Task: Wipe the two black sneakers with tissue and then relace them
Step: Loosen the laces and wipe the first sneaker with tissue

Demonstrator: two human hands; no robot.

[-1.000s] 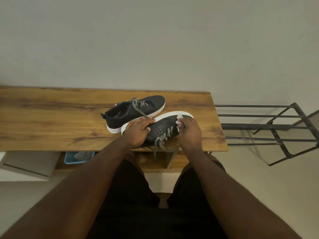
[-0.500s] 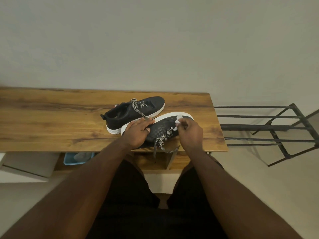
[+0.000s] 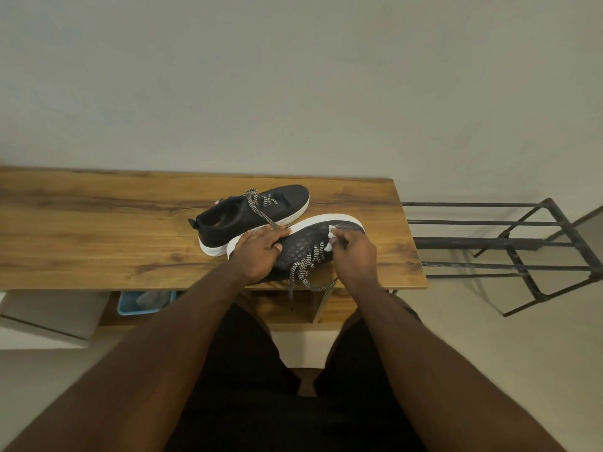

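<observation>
On the table (image 3: 98, 230), two sneakers (image 3: 254, 210): left hand (image 3: 257, 252) spread flat, right hand (image 3: 354, 256) pinching one tissue (image 3: 330, 241).

A wooden bench (image 3: 98, 230) carries two black sneakers. The near sneaker (image 3: 303, 246) lies tilted on its side under the fingers (image 3: 261, 234), and the far sneaker (image 3: 228, 220) stands upright just beyond them, touching it.

Grained wood table (image 3: 98, 230), matt textured sneaker (image 3: 303, 246), dull metal rack (image 3: 509, 243)
</observation>
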